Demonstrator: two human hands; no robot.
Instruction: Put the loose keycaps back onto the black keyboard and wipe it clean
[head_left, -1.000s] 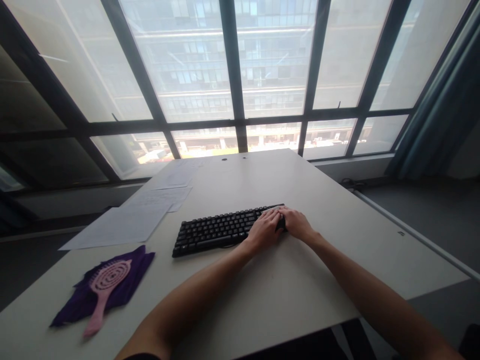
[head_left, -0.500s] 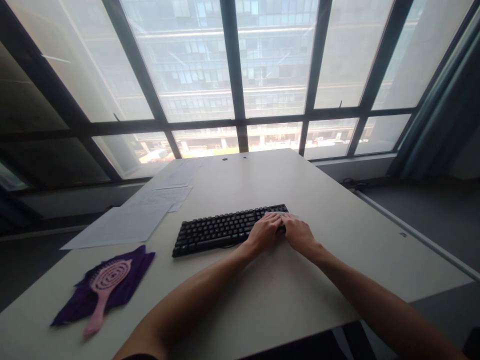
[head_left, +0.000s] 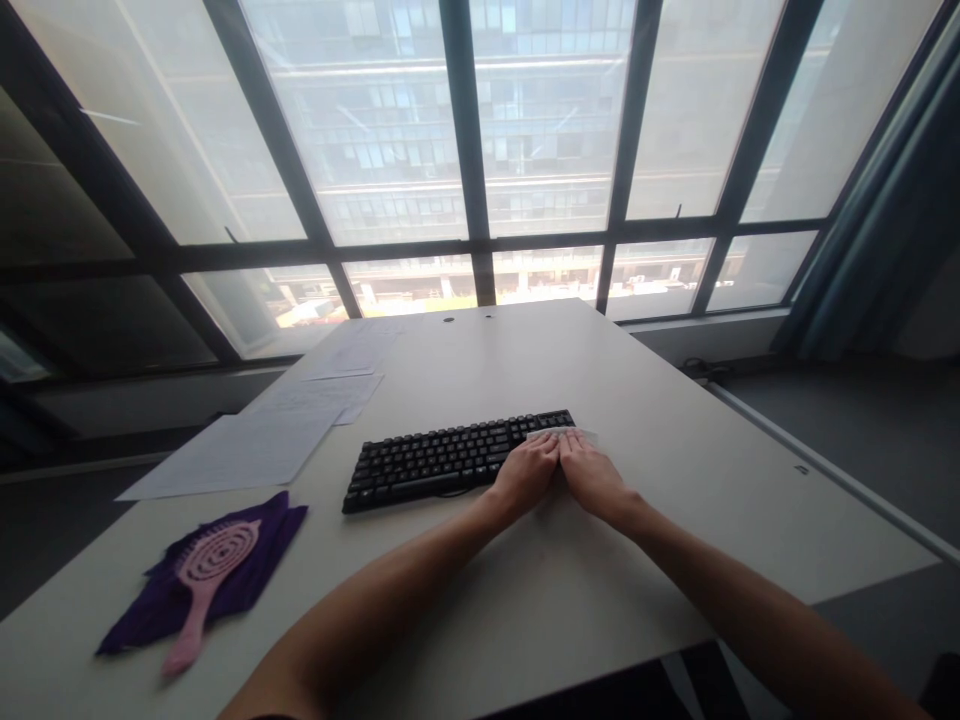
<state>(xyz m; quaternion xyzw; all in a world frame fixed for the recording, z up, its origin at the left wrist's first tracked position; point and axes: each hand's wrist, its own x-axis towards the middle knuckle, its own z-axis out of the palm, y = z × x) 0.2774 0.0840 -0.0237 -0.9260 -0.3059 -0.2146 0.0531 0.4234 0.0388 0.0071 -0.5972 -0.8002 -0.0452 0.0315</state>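
Observation:
A black keyboard (head_left: pixel 435 462) lies at a slant on the white table (head_left: pixel 517 370). Over its right end, a thin white sheet or cloth (head_left: pixel 541 435) shows beneath my fingertips. My left hand (head_left: pixel 527 468) rests on it, fingers stretched forward and lying flat. Right beside it, my right hand (head_left: pixel 590 470) also lies flat with its fingers pointing forward. The two hands touch or nearly touch at the fingers. Neither hand is wrapped round anything, and the keys under the sheet are hidden.
Printed papers (head_left: pixel 240 445) lie along the table's left side. Nearer on the left, a pink hairbrush (head_left: pixel 217 555) rests on a purple cloth (head_left: pixel 259 570). Windows (head_left: pixel 390 120) stand beyond the table's far end, and a curtain (head_left: pixel 847 240) hangs at the right.
My right hand has shifted slightly left and its fingers have straightened forward. More of the white sheet shows past the fingertips.

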